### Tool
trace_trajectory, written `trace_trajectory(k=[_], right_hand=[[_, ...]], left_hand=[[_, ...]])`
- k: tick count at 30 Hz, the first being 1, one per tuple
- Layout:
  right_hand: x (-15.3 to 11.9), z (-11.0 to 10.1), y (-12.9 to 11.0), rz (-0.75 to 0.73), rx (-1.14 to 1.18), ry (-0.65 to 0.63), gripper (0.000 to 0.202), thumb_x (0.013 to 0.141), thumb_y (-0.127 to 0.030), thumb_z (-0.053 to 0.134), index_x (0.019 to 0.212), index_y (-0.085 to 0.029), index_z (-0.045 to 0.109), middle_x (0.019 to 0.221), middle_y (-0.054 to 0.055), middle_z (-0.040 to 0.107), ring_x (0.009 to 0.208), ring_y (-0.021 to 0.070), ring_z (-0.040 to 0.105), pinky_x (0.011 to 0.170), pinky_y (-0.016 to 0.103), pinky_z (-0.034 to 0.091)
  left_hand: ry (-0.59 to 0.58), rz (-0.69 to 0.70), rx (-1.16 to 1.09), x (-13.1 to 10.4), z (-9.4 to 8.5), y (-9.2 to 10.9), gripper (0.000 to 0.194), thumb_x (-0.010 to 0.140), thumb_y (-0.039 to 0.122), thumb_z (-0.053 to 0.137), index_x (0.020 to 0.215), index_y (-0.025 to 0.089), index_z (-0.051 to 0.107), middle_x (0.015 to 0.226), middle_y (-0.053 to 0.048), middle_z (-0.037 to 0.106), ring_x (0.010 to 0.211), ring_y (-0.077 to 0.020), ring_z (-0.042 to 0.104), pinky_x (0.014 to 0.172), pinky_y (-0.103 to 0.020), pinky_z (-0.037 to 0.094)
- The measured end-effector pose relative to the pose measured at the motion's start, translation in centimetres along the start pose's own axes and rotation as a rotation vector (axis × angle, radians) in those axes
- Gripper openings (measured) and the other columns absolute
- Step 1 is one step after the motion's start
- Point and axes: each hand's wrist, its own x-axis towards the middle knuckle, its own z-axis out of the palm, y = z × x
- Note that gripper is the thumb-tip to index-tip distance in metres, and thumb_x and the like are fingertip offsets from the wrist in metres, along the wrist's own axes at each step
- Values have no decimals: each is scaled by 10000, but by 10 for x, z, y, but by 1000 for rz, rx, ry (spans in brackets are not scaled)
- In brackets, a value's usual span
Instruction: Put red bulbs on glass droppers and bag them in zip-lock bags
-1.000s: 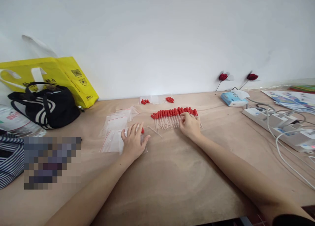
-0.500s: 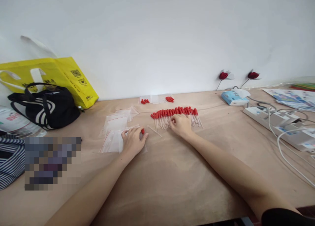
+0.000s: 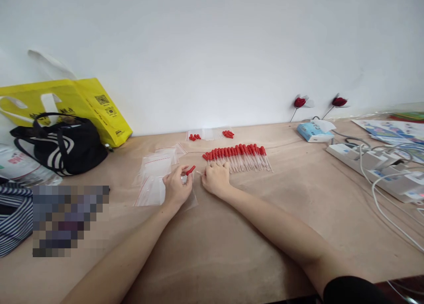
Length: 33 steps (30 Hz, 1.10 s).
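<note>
White wall (image 3: 212, 56) behind; wooden table (image 3: 212, 260) before it. At the far left stands a yellow bag (image 3: 89, 96), with a black bag (image 3: 82, 140) in front. A white power strip (image 3: 342, 153) lies at the right. Row of red-headed sticks (image 3: 236, 151) noted mid-table, heads toward the wall, packed closely. Clear plastic bags (image 3: 157, 162) lie overlapping to its left.

Left hand (image 3: 178, 184): over the nearest of these bags, thumb and forefinger together on a red piece (image 3: 191, 170), which slants up toward the row. Right hand (image 3: 215, 178): at the row's near left side, fingers curled and turned down. One end of a pale stick (image 3: 198, 172) shows beside its thumb; whether the fingers are closed on it cannot be determined.

Assessment: the step in hand appears to be bringing stick and red piece together. The next move would call for a secure pinch on the thin stick, with the red piece kept steady and its end facing the stick.
</note>
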Motion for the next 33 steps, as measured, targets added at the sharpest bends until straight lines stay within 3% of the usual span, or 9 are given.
trace_trajectory(k=[6,10,12,16,20,27,33], right_hand=[[-4,-1,-4,-10,-27,-8,236,793,-231,420,842,-107,615,908,148,588,873,244,457,727,388,231],[-22,-10,9,-28,-30,13,212,811,-241,425,849,-119,594,908,130,584,866,239,447,704,374,235],[-36,-15,25,-65,-40,41,196,822,-247,427,845,-130,582,916,122,576,868,234,440,697,365,237],[-62,-22,66,-215,8,60,164,825,-279,466,778,-163,572,856,80,572,853,206,432,695,330,246],[-75,-27,96,-291,89,67,184,814,-326,506,729,-177,571,832,52,563,830,176,434,699,308,259],[-74,-29,100,-346,257,50,172,788,-356,548,867,-235,643,912,44,594,867,172,470,727,316,282],[-75,-23,97,-366,282,60,143,808,-282,529,780,-218,653,928,42,617,873,163,484,719,308,292]], left_hand=[[59,106,-83,-2,4,3,217,732,213,495,928,135,542,839,-78,670,745,-194,632,743,-334,441],[71,173,-60,-7,-3,10,236,764,237,493,975,139,527,858,-77,677,804,-203,627,793,-357,409],[-15,256,-59,-12,-8,16,191,781,227,479,950,162,541,860,-57,680,802,-192,626,827,-367,372],[-316,433,-82,-22,-17,30,150,811,204,454,893,228,578,842,6,682,791,-157,616,909,-394,250],[-426,452,-90,-27,-18,36,163,815,206,445,866,240,597,825,9,679,838,-167,592,908,-411,220],[-402,442,-19,-27,-10,38,254,768,301,530,994,219,610,1015,-63,642,969,-233,533,870,-443,292],[-346,433,2,-30,0,44,177,811,251,502,818,237,678,1091,-52,609,1040,-233,492,871,-427,338]])
